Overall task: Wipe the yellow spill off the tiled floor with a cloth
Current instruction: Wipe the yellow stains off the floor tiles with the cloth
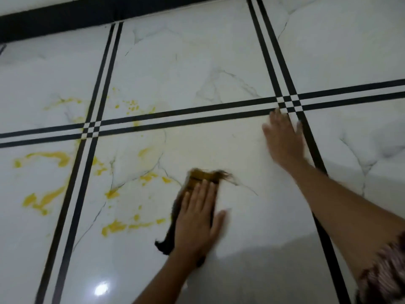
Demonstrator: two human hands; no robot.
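Your left hand (198,218): fingers straight, pressing flat on the dark, yellow-stained cloth (203,177) on the tiled floor (252,227). Your right hand (283,137): released, palm flat on the floor, apart from the cloth. Yellow spill (59,157): smears and spots left of your left hand.

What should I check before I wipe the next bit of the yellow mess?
1. Left hand flat on the cloth: ok.
2. Right hand resting on the tiled floor, away from the yellow spill: ok.
3. Yellow spill all wiped up: not ok; patches lie left of the cloth.
4. Cloth has a clean patch: cannot tell; its far edge is stained yellow.
5. Sleeve clear of the yellow spill: ok.
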